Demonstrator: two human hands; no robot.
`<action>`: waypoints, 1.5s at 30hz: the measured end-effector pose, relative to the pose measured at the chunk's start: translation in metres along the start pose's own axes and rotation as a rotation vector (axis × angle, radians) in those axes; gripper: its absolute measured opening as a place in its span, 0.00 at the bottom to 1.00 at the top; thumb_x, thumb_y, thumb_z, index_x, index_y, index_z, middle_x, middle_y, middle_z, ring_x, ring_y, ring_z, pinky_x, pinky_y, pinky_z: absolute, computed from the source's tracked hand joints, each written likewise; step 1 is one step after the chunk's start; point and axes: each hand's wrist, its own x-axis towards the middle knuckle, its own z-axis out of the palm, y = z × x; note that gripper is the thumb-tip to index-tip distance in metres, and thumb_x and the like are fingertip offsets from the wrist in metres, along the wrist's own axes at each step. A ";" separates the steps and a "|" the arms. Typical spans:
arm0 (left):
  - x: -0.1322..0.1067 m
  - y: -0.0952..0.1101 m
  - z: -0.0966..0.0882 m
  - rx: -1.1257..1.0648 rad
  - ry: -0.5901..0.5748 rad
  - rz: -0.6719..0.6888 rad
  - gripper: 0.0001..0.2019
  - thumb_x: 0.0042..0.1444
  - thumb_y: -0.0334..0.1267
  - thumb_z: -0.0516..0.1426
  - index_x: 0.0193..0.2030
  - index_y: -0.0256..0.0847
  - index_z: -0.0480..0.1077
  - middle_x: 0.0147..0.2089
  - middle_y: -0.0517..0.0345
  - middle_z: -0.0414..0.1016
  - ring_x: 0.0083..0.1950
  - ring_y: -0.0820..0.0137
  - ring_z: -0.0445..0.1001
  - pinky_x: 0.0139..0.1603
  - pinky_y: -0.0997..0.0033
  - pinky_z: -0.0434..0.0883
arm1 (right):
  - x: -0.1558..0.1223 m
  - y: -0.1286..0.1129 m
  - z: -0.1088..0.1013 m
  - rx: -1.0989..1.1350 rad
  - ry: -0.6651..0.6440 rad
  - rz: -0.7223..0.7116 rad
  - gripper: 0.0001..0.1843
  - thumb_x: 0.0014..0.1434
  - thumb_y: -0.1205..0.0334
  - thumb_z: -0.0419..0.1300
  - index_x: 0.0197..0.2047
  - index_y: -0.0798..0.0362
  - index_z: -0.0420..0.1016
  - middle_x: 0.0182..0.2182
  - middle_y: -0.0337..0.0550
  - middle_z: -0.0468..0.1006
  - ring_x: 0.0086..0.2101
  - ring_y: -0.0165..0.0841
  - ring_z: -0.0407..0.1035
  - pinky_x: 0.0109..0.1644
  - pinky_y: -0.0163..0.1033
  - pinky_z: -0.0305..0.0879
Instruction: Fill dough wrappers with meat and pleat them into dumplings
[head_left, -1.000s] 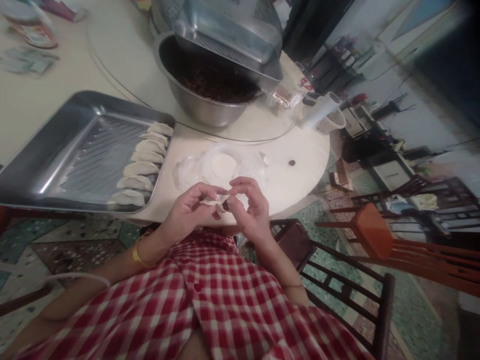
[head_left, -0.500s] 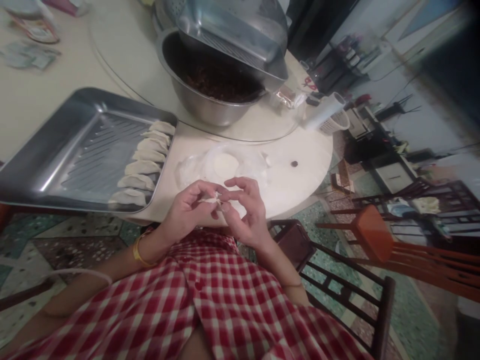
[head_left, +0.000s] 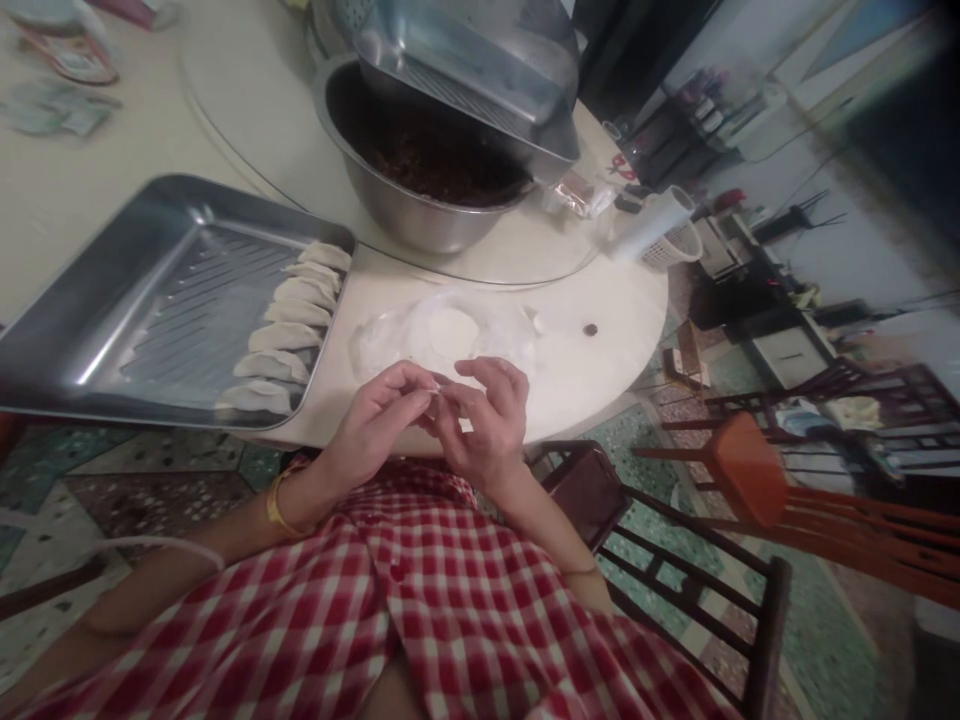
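One dumpling (head_left: 434, 389), pinched between left hand (head_left: 375, 425) and right hand (head_left: 486, 428) fingers (head_left: 417, 394), long axis roughly left-right

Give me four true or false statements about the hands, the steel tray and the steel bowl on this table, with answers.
The left hand and right hand pinch one pale dumpling between them. True.
The folded dumplings line the flat steel tray's left edge. False: its right edge.
The round steel bowl holds dark filling. True.
The round white wrapper lies inside the bowl. False: it lies on the white table, beyond the hands.
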 end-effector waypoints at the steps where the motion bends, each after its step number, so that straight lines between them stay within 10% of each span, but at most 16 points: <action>1: 0.000 -0.001 0.000 -0.005 0.002 -0.007 0.03 0.58 0.37 0.59 0.38 0.41 0.70 0.34 0.61 0.75 0.33 0.75 0.74 0.36 0.75 0.74 | 0.000 0.000 0.002 -0.004 0.014 -0.004 0.07 0.57 0.68 0.60 0.40 0.51 0.69 0.42 0.47 0.75 0.45 0.38 0.68 0.50 0.50 0.69; 35: -0.001 0.000 0.006 0.066 0.031 0.061 0.04 0.53 0.37 0.63 0.34 0.41 0.74 0.42 0.56 0.75 0.38 0.71 0.74 0.32 0.76 0.75 | -0.016 0.007 -0.027 0.389 -0.121 0.428 0.05 0.60 0.63 0.60 0.41 0.50 0.76 0.41 0.45 0.76 0.45 0.34 0.71 0.49 0.45 0.70; 45: -0.006 -0.001 0.001 0.335 -0.055 0.129 0.03 0.55 0.35 0.60 0.37 0.41 0.73 0.44 0.55 0.74 0.45 0.68 0.73 0.36 0.74 0.77 | -0.009 0.014 -0.036 0.159 -0.293 0.117 0.08 0.60 0.68 0.58 0.42 0.52 0.76 0.42 0.47 0.78 0.43 0.36 0.69 0.47 0.47 0.69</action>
